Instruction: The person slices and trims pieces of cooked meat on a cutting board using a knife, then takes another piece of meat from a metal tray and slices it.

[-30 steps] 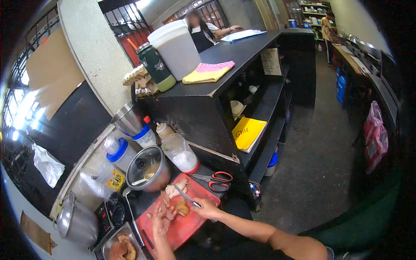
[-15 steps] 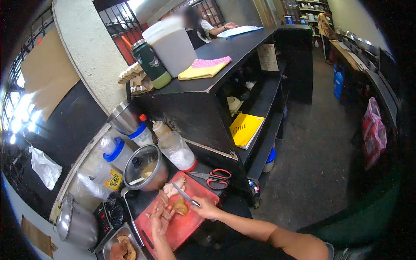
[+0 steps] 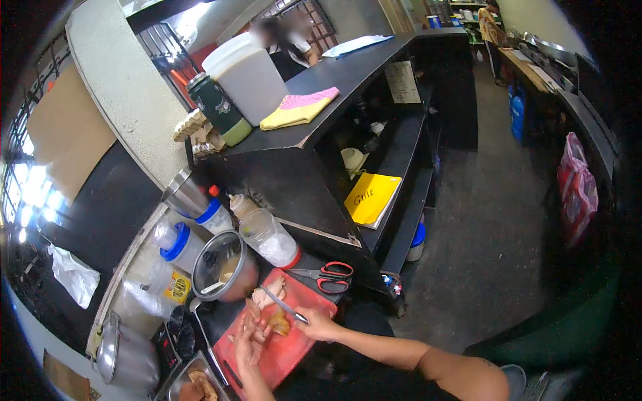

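My right hand [image 3: 317, 325] is closed round the handle of a knife [image 3: 284, 306], whose blade points up and left over a red cutting board [image 3: 294, 347]. Beside it, my left hand [image 3: 250, 339] is over the board's left part, with a piece of meat [image 3: 253, 309] at its fingertips; its grip is too small to make out. A yellowish-brown piece [image 3: 279, 323] lies between both hands. Pale meat [image 3: 270, 294] rests near the board's top edge, partly behind the blade.
A metal bowl [image 3: 225, 266], a clear jar [image 3: 270, 243] and red-handled scissors [image 3: 333, 278] stand or lie behind the board. At lower left are a metal tray [image 3: 175, 387] and a pot [image 3: 127, 354]. A person [image 3: 287, 53] is behind the black counter [image 3: 374, 73]; another [image 3: 492, 40] stands far right.
The view has shifted, moving the counter and its contents left and up. Both hands keep nearly the same places at the board. The person behind the counter has drawn an outstretched arm in.
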Action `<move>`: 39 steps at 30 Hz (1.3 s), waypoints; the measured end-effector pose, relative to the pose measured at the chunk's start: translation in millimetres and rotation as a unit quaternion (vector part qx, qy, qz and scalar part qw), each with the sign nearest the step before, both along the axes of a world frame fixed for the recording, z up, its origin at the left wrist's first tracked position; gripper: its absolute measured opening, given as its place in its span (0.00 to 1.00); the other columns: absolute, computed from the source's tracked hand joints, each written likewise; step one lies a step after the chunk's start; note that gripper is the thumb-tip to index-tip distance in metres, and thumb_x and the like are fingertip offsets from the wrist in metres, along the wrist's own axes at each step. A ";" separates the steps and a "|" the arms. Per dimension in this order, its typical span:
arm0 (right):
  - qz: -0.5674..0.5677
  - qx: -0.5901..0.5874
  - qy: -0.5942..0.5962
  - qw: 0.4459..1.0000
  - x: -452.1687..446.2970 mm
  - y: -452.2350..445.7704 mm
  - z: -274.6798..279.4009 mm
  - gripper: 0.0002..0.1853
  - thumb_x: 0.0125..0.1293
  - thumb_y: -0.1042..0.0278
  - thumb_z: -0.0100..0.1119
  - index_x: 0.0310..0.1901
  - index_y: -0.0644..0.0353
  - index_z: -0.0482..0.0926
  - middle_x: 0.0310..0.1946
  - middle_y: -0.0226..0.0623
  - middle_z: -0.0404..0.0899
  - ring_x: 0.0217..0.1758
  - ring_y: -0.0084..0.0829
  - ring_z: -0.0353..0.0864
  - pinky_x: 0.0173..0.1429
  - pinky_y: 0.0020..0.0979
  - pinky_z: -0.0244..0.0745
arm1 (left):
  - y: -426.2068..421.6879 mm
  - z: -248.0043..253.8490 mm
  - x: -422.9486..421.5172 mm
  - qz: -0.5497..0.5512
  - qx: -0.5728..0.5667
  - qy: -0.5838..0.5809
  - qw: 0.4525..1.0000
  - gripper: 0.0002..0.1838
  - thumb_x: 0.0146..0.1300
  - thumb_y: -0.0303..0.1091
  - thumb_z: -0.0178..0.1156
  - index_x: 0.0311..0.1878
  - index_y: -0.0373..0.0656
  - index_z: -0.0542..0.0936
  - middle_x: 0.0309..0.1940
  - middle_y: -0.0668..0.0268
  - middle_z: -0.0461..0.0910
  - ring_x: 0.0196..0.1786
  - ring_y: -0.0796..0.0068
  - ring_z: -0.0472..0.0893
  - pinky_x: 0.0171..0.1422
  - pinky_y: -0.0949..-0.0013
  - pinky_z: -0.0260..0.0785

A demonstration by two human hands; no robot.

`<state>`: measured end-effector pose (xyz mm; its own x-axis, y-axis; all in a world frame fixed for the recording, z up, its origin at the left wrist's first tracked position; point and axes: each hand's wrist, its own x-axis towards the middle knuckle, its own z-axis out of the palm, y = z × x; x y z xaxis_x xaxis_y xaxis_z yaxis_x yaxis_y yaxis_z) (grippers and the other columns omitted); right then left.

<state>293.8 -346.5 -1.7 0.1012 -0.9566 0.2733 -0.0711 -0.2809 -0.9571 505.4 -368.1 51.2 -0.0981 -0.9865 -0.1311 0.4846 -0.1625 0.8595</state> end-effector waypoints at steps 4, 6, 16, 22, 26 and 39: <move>0.005 -0.012 0.011 1.000 -4.3 3.2 5.9 0.11 0.60 0.68 0.54 0.43 0.64 0.74 0.29 0.48 0.77 0.35 0.44 0.79 0.41 0.42 0.71 | -4.4 -4.3 3.1 -0.015 0.001 0.009 1.000 0.26 0.64 0.24 0.50 0.65 0.48 0.60 0.49 0.55 0.72 0.52 0.57 0.76 0.56 0.50 0.73; 0.001 -0.013 0.005 1.000 -1.8 0.7 0.7 0.11 0.61 0.68 0.53 0.43 0.64 0.74 0.29 0.48 0.78 0.34 0.44 0.79 0.39 0.42 0.71 | -4.7 -6.7 5.4 -0.013 0.000 0.010 1.000 0.25 0.66 0.26 0.50 0.65 0.48 0.59 0.50 0.56 0.73 0.52 0.57 0.76 0.55 0.50 0.73; -0.027 -0.007 0.056 0.998 -0.1 -7.9 -16.7 0.14 0.59 0.72 0.58 0.46 0.65 0.74 0.30 0.38 0.73 0.34 0.26 0.72 0.40 0.33 0.70 | -17.6 -6.6 26.8 0.047 -0.012 0.024 0.999 0.31 0.66 0.27 0.53 0.71 0.51 0.56 0.54 0.60 0.71 0.51 0.60 0.77 0.54 0.52 0.74; -0.030 0.023 -0.023 0.999 -1.0 -9.3 -23.1 0.13 0.64 0.72 0.55 0.49 0.65 0.73 0.28 0.31 0.74 0.30 0.19 0.68 0.34 0.28 0.67 | -24.5 10.2 53.9 0.178 -0.107 -0.197 0.958 0.31 0.63 0.23 0.53 0.70 0.48 0.60 0.61 0.57 0.69 0.56 0.63 0.75 0.56 0.62 0.74; -0.014 0.064 -0.049 0.997 -0.1 -5.1 -8.4 0.12 0.64 0.72 0.55 0.48 0.65 0.73 0.27 0.31 0.73 0.29 0.21 0.69 0.34 0.28 0.68 | -31.4 10.4 56.0 0.174 -0.093 -0.150 0.969 0.29 0.64 0.23 0.53 0.68 0.49 0.61 0.55 0.57 0.74 0.51 0.65 0.79 0.51 0.62 0.76; -0.013 0.094 -0.044 0.994 2.5 -0.5 -2.7 0.11 0.65 0.71 0.55 0.47 0.65 0.74 0.26 0.24 0.68 0.30 0.16 0.64 0.35 0.24 0.63 | -52.2 11.7 36.7 0.033 -0.070 -0.024 0.997 0.32 0.60 0.17 0.49 0.69 0.42 0.57 0.55 0.52 0.72 0.51 0.64 0.77 0.53 0.59 0.75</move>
<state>296.3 -347.0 -4.4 0.0589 -0.9937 0.0959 0.0105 -0.0954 -0.9954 542.1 -420.3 63.0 -0.0290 -0.9996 0.0062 0.4488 -0.0075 0.8936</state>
